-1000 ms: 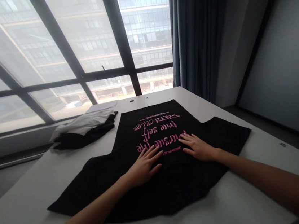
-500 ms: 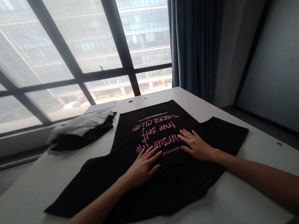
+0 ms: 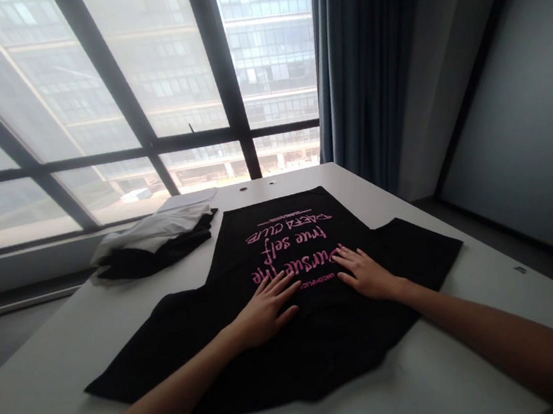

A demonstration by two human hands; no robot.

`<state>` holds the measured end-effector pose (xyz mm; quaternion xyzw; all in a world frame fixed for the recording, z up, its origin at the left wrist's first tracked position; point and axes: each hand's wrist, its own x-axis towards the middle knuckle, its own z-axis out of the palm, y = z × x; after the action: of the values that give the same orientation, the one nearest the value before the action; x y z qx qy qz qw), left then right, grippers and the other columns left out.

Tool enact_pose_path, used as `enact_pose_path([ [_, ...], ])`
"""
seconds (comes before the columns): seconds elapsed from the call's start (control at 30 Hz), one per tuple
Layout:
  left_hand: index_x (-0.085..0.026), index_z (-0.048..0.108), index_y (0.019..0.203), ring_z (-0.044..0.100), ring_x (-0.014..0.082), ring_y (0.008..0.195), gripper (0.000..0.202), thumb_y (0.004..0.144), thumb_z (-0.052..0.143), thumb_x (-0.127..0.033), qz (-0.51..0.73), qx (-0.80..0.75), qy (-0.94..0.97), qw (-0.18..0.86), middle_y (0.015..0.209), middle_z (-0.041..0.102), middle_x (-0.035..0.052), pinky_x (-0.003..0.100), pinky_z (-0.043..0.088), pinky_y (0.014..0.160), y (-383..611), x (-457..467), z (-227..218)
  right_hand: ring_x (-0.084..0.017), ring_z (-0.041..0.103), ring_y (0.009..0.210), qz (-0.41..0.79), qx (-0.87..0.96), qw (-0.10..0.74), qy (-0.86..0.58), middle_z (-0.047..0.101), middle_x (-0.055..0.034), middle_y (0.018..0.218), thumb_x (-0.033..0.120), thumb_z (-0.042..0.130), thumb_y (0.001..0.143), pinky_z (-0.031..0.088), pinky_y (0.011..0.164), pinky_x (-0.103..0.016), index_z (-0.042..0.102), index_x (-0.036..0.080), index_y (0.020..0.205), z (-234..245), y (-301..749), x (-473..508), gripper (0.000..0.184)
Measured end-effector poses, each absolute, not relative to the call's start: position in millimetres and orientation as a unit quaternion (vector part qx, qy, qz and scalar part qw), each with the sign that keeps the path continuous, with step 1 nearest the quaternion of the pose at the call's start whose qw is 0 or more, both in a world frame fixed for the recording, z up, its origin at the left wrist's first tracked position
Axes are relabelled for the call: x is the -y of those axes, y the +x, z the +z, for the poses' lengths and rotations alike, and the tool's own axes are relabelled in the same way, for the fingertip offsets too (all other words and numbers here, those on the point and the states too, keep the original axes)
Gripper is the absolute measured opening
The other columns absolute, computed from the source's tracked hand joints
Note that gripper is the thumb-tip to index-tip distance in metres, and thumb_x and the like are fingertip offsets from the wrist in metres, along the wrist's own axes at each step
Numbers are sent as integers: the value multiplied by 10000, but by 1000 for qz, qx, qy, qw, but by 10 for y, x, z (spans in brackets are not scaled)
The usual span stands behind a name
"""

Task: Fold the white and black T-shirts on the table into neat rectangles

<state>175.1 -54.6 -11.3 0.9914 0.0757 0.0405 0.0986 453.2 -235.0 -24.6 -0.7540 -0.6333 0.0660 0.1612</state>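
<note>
A black T-shirt (image 3: pixel 303 338) with pink lettering lies spread out on the white table, its print upside down to me. Its sleeves stretch out to both sides and the neck end is nearest me. My left hand (image 3: pixel 267 307) rests flat on the shirt, fingers spread over the lower edge of the print. On the other side of the print lies my right hand (image 3: pixel 368 275), also flat, with its fingertips by the start of the large lettering. Neither hand grips the fabric.
A heap of white and black clothes (image 3: pixel 157 238) sits at the back left of the white table (image 3: pixel 477 323). Large windows (image 3: pixel 178 64) stand behind it, and a blue curtain (image 3: pixel 366 75) hangs beyond the right back corner.
My right hand has slid very slightly toward me on the shirt. My left hand stays in place, and the view has shifted a little.
</note>
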Motion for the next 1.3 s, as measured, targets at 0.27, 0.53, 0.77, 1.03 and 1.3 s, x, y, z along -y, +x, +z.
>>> enact_pose_path([
  [0.27,-375,303,1577,200,289,1531,580,1037,397,-566,45,-71,992,94,1652,248,7,545,151,1245,1741,543,-120,-239,178,1542,62,634,159,-754,303,-98,1641,501,391,1000,145,1234,-516,408,210,1544,-263,4534,2343,617],
  [0.53,-387,284,1580,194,288,1533,581,1038,403,-558,50,-66,992,97,1657,238,5,541,135,1246,1740,511,-160,-237,182,1541,63,634,159,-754,299,-92,1643,506,392,1002,144,1235,-508,415,217,1540,-251,4539,2347,611],
  [0.77,-376,291,1580,190,287,1534,583,1039,388,-567,42,-70,992,94,1657,238,6,537,158,1244,1743,527,-142,-242,190,1540,64,633,162,-754,305,-91,1642,506,392,1001,137,1235,-517,418,229,1539,-247,4536,2349,606],
  [1.03,-386,293,1578,204,290,1530,580,1037,406,-559,50,-68,992,95,1653,247,4,536,165,1244,1735,525,-145,-247,181,1542,62,633,166,-753,298,-83,1644,497,402,997,140,1232,-525,418,242,1539,-265,4537,2346,599],
  [1.3,-382,278,1584,182,286,1536,588,1038,374,-580,35,-76,992,97,1661,226,-1,542,148,1246,1741,539,-127,-240,184,1541,62,636,162,-752,305,-91,1640,501,393,1003,148,1233,-518,419,216,1537,-253,4524,2353,606],
])
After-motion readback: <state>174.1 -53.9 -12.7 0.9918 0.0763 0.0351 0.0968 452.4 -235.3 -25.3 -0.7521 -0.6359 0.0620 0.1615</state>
